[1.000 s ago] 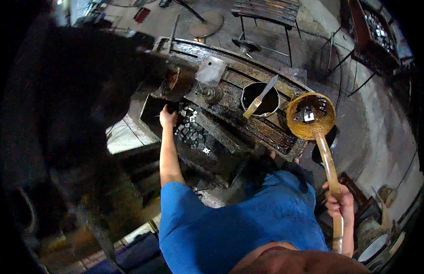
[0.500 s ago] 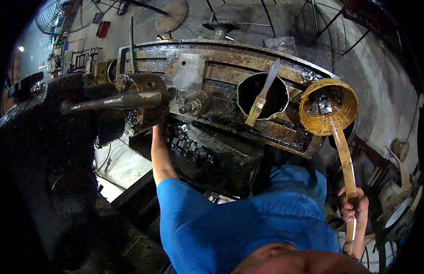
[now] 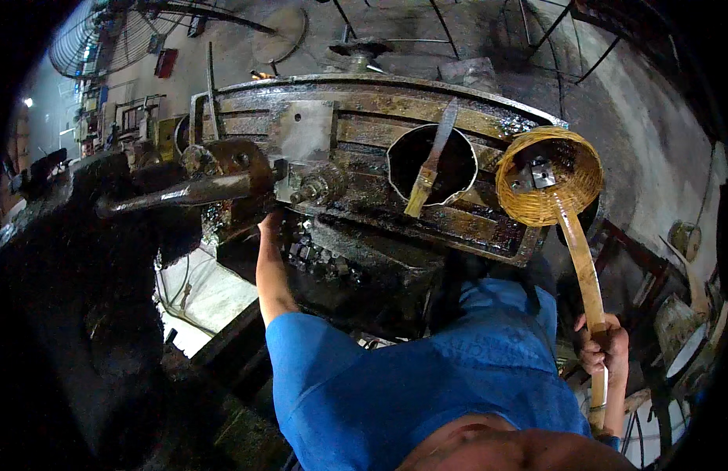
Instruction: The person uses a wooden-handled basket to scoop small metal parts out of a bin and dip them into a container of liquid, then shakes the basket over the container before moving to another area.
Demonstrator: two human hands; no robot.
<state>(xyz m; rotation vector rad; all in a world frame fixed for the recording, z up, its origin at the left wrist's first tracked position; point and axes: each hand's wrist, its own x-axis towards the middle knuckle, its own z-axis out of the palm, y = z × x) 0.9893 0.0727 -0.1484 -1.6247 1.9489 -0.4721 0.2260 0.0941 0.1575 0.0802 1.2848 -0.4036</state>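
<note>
My right hand (image 3: 604, 345) is wrapped round the long flat handle (image 3: 582, 267) of a wicker scoop basket (image 3: 507, 187). A few small metal blocks (image 3: 543, 174) lie in its bowl, which is over the right end of the machine table. My left forearm reaches up to the machine head; only part of my left hand (image 3: 270, 223) shows below it, and the fingers are hidden. Beside that hand, many small dark metal pieces (image 3: 317, 257) are heaped beneath the table's front edge.
On the oily slotted machine table (image 3: 372, 129) stand a dark-filled pot (image 3: 405, 166) with a brush (image 3: 436, 153) laid across it and a flat metal plate (image 3: 305, 129). A bolt-like fitting (image 3: 317, 185) sticks out near the machine head (image 3: 237, 177). A fan (image 3: 97, 43) stands far left.
The whole scene has shifted slightly left in the picture. My right hand keeps its grip on the basket's handle, and my left hand stays by the machine head.
</note>
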